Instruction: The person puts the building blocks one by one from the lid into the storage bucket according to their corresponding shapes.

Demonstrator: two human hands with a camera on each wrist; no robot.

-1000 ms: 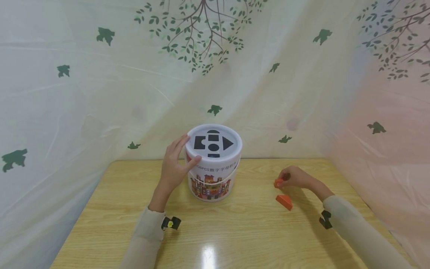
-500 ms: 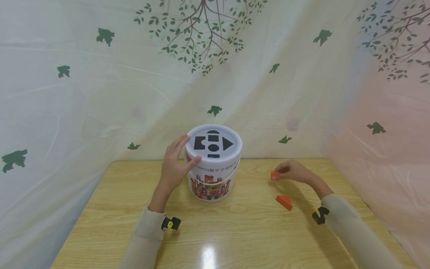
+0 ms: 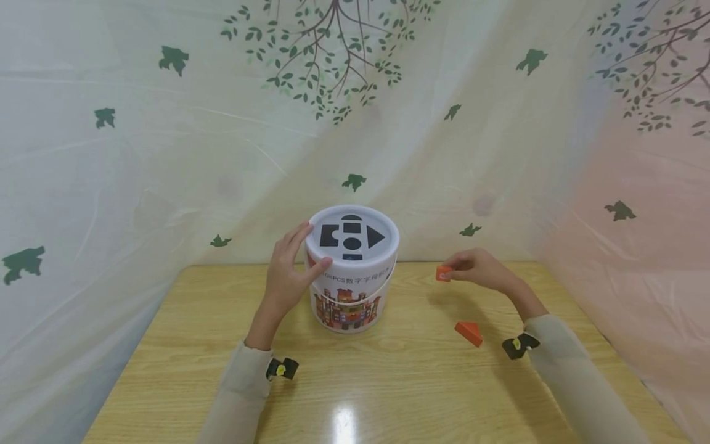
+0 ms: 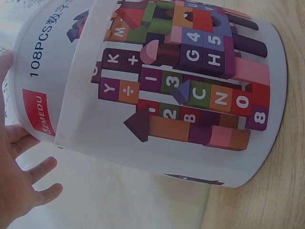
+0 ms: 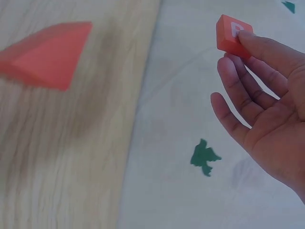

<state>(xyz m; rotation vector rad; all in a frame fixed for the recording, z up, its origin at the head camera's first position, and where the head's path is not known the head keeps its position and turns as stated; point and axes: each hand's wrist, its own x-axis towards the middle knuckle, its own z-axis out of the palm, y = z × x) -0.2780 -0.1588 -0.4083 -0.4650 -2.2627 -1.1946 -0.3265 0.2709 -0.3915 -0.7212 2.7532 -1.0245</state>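
A white toy-block bucket [image 3: 349,317] stands upright on the table, with a shape-sorter lid [image 3: 363,251] on top. My left hand [image 3: 285,271] rests against the lid's left rim, thumb at the front and fingers spread; in the left wrist view two fingers [image 4: 45,169] extend clear of the bucket wall. To the right of the bucket, my right hand [image 3: 482,269] pinches a small orange letter block [image 3: 443,274] between thumb and fingertips, above the table. A white letter, partly under the thumb, shows on the block [image 5: 232,36] in the right wrist view. Below that hand lies an orange triangular block [image 3: 469,333].
The wooden table [image 3: 377,388] ends at a pale curtain [image 3: 249,154] printed with leaves and branches. A thin white carrying handle [image 3: 355,302] hangs across the bucket's front. The lid's cut-outs include a triangle, a circle, rectangles and a half-circle.
My right hand has lifted the small orange letter block off the table and carried it left and away from me. The left hand, bucket and triangular block have stayed put.
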